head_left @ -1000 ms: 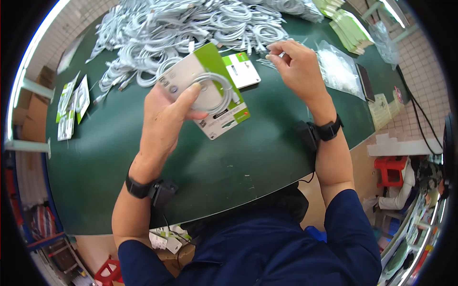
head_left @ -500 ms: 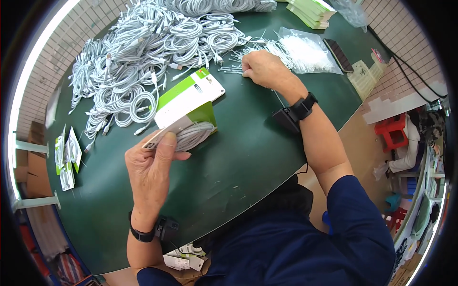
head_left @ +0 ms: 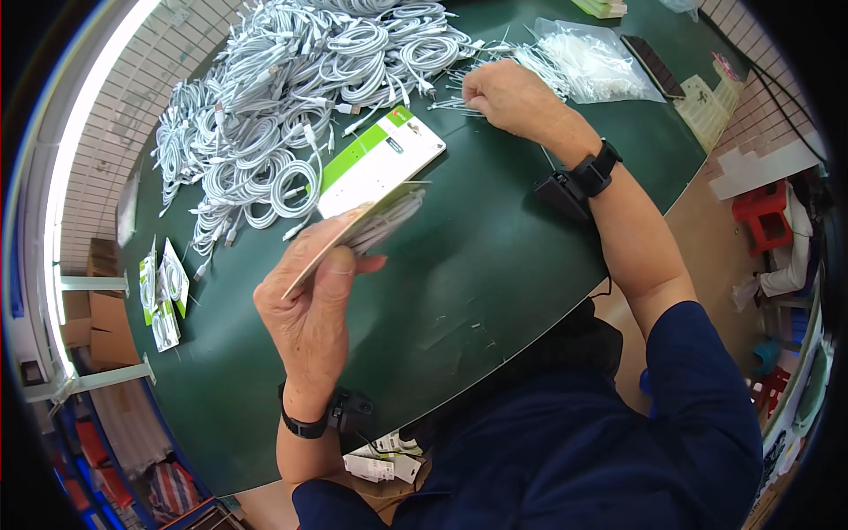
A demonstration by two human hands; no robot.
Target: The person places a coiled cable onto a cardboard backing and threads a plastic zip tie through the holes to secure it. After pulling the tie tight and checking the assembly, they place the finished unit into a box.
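Observation:
My left hand [head_left: 309, 314] pinches a packaging card [head_left: 322, 258] between thumb and fingers, with a coiled grey-white cable [head_left: 389, 223] against it. The card is tilted and seen nearly edge-on. Just beyond it, a green and white card [head_left: 382, 163] lies on the table, its near end partly hidden by the held one. My right hand [head_left: 519, 99] rests at the near edge of a scatter of thin white cable ties [head_left: 457, 104]. Its fingers are drawn together, and what they hold, if anything, is hidden.
A large heap of coiled cables [head_left: 291, 106] covers the far left of the green table [head_left: 459, 283]. Right of the ties lie a clear bag of white ties [head_left: 601, 66] and a dark phone [head_left: 652, 64]. Several carded cables [head_left: 163, 291] sit at the left edge.
My left hand has turned the held card from showing its face and green flap to nearly edge-on. My right hand stays by the cable ties. The whole view has shifted slightly.

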